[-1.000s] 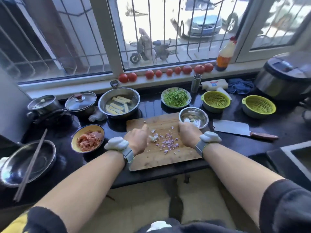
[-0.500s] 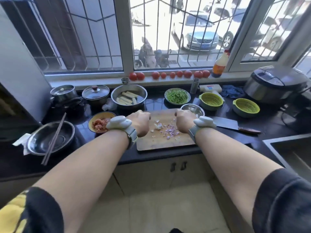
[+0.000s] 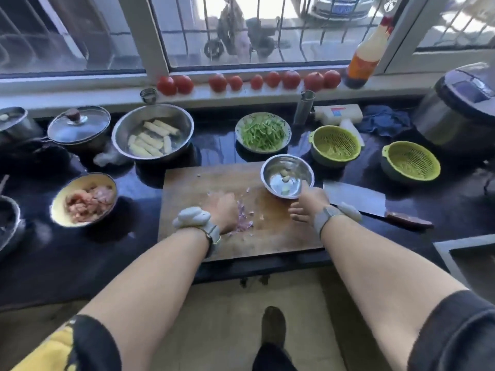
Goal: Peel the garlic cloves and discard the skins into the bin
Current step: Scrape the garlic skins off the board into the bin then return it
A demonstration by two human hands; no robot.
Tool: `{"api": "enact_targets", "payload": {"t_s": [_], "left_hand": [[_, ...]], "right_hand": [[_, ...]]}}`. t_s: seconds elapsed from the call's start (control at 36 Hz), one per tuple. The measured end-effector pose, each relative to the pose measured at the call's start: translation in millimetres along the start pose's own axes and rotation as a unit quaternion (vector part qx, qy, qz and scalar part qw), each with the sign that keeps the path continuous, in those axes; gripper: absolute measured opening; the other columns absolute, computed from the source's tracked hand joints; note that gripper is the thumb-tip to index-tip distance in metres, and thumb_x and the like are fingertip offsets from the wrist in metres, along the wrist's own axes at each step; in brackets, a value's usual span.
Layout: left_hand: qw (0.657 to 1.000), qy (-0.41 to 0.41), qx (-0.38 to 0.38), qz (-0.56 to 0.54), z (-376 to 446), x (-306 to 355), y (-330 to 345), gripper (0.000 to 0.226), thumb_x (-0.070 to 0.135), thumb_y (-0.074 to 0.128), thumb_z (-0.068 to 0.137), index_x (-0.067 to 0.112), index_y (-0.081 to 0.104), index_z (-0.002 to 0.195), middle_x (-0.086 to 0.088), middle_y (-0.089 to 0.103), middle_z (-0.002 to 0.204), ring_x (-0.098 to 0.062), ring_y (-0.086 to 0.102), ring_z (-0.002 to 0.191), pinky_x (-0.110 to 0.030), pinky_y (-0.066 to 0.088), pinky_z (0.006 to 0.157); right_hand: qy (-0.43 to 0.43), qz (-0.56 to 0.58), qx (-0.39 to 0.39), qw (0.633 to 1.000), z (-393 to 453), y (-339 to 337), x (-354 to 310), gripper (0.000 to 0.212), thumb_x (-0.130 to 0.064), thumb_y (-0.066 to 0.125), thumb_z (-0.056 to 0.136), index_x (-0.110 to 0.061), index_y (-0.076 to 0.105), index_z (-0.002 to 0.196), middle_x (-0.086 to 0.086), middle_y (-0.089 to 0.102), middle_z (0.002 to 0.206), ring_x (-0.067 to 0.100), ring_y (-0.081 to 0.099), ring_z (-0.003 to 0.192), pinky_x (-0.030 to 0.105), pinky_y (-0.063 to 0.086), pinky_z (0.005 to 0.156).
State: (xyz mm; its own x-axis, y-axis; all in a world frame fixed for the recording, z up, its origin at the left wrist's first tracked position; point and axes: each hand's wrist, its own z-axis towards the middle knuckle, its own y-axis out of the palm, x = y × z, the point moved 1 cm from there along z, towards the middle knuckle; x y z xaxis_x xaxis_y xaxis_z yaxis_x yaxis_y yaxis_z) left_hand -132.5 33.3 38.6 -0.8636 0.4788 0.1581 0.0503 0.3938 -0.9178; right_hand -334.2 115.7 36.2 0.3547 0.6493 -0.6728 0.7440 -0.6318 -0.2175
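Black countertop point(image 3: 219, 148) runs under the window, wooden cutting board point(image 3: 203, 188) at its centre front. Rice cooker point(image 3: 455, 113) far right; large steel bowl point(image 3: 152, 132) of pale sticks behind the board on the left, lidded pot point(image 3: 79, 127) beside it. Two green colanders point(image 3: 334, 145) point(image 3: 411, 162) right of the board, plate of green shreds point(image 3: 263, 132) behind it, yellow bowl of chopped meat point(image 3: 84, 199) left of it. Cleaver point(image 3: 356, 196) lies flat just right of the board, handle toward the right, blade near the right wrist. Row of tomatoes point(image 3: 292, 79) on the sill, with a sauce bottle point(image 3: 367, 57) at the right end. Small steel bowl point(image 3: 287, 175) sits on the board's right rear corner, peeled garlic cloves point(image 3: 285, 175) inside. Right hand point(image 3: 308, 204) is at that bowl's near rim, thumb up against the rim, fingers curled below; contact looks like a grip on the bowl, but motion blur leaves it unsure. Left hand point(image 3: 223, 210) is knuckles-up on the board centre, blurred, fingers bent down onto the purple-white skins point(image 3: 245, 222); can't tell if it's clenched on any or just pressing. More skin flecks scattered between the two hands. Both wrists carry strapped grey-white devices. Bin not visible.
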Motion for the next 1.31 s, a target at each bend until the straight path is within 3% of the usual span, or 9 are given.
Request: {"api": "enact_targets", "payload": {"t_s": [0.11, 0.19, 0.28, 0.36, 0.47, 0.58, 0.69, 0.94, 1.31], "left_hand": [[0.999, 0.036, 0.029, 0.017, 48.5, 22.9, 16.3, 0.047, 0.041, 0.047, 0.1, 0.019, 0.048, 0.141, -0.004, 0.046, 0.146, -0.026, 0.045, 0.133, -0.041, 0.041, 0.105], [0.988, -0.014, 0.133, -0.077, 62.2, 28.3, 23.6, 0.052, 0.036, 0.034, 0.099, 0.016, 0.048, 0.145, -0.01, 0.044, 0.153, -0.032, 0.037, 0.143, -0.045, 0.03, 0.115], [0.926, -0.22, 0.228, -0.207, 39.3, -8.9, 38.0, 0.054, 0.037, 0.042, 0.095, 0.01, 0.051, 0.141, -0.02, 0.045, 0.15, -0.041, 0.037, 0.141, -0.051, 0.027, 0.116], [0.868, -0.423, 0.177, -0.191, -7.5, -60.8, 54.5, 0.059, 0.042, 0.051, 0.096, 0.011, 0.038, 0.144, -0.019, 0.035, 0.153, -0.039, 0.029, 0.141, -0.054, 0.021, 0.117], [0.823, -0.517, 0.083, -0.218, -39.6, -102.8, 62.5, 0.06, 0.044, 0.042, 0.1, 0.0, 0.04, 0.14, -0.026, 0.033, 0.146, -0.043, 0.033, 0.132, -0.052, 0.024, 0.112], [0.852, -0.479, 0.002, -0.211, -49.5, -114.8, 67.6, 0.06, 0.047, 0.036, 0.102, 0.001, 0.047, 0.14, -0.025, 0.033, 0.147, -0.042, 0.032, 0.133, -0.049, 0.021, 0.114], [0.858, -0.453, 0.024, -0.242, -44.1, -102.2, 71.0, 0.063, 0.05, 0.039, 0.101, 0.001, 0.042, 0.141, -0.022, 0.032, 0.148, -0.041, 0.03, 0.135, -0.049, 0.022, 0.115], [0.846, -0.451, 0.024, -0.282, -58.0, -107.8, 77.9, 0.062, 0.047, 0.039, 0.102, 0.002, 0.034, 0.145, -0.02, 0.027, 0.153, -0.039, 0.027, 0.14, -0.049, 0.018, 0.118], [0.707, -0.487, 0.073, -0.508, -129.3, -62.3, 137.2, 0.046, 0.029, 0.051, 0.096, 0.004, 0.033, 0.13, -0.022, 0.045, 0.137, -0.043, 0.047, 0.125, -0.043, 0.037, 0.106]], "right_hand": [[-0.002, -0.054, -0.048, 0.997, 35.6, 1.8, -12.2, 0.025, -0.028, 0.047, 0.098, -0.01, 0.053, 0.113, 0.015, 0.062, 0.092, 0.032, 0.069, 0.078, 0.038, 0.059, 0.066], [-0.029, -0.129, -0.007, 0.991, 52.7, -9.0, -23.9, 0.022, -0.016, 0.047, 0.099, -0.017, 0.048, 0.077, 0.014, 0.061, 0.096, 0.026, 0.064, 0.079, 0.039, 0.061, 0.079], [-0.043, -0.167, 0.044, 0.984, 64.2, -27.2, -27.2, 0.024, -0.021, 0.051, 0.096, -0.014, 0.053, 0.073, 0.016, 0.068, 0.092, 0.033, 0.07, 0.087, 0.046, 0.06, 0.087], [-0.047, -0.223, 0.078, 0.971, 56.7, -40.4, -25.4, 0.043, -0.032, 0.051, 0.087, 0.0, 0.067, 0.111, 0.02, 0.07, 0.105, 0.039, 0.067, 0.105, 0.046, 0.056, 0.094], [-0.055, -0.387, 0.06, 0.919, 39.5, -49.9, -3.3, 0.036, -0.011, 0.039, 0.103, 0.004, 0.056, 0.131, 0.027, 0.057, 0.134, 0.043, 0.053, 0.126, 0.044, 0.045, 0.104], [-0.074, -0.493, 0.066, 0.864, 27.5, -49.8, 17.9, 0.034, -0.008, 0.041, 0.102, -0.004, 0.055, 0.133, 0.021, 0.056, 0.136, 0.038, 0.052, 0.127, 0.037, 0.045, 0.101], [-0.109, -0.455, 0.093, 0.879, 22.5, -47.7, 27.7, 0.036, -0.012, 0.039, 0.105, 0.007, 0.058, 0.128, 0.03, 0.057, 0.132, 0.044, 0.053, 0.124, 0.044, 0.045, 0.105], [-0.138, -0.611, 0.106, 0.772, 1.4, -42.3, 32.0, 0.035, -0.011, 0.039, 0.104, -0.004, 0.059, 0.131, 0.021, 0.058, 0.134, 0.037, 0.056, 0.125, 0.038, 0.048, 0.097], [-0.158, -0.548, 0.103, 0.815, -0.2, -69.5, 36.2, 0.038, -0.007, 0.038, 0.104, 0.01, 0.053, 0.135, 0.034, 0.05, 0.141, 0.046, 0.047, 0.132, 0.045, 0.041, 0.108]]}}
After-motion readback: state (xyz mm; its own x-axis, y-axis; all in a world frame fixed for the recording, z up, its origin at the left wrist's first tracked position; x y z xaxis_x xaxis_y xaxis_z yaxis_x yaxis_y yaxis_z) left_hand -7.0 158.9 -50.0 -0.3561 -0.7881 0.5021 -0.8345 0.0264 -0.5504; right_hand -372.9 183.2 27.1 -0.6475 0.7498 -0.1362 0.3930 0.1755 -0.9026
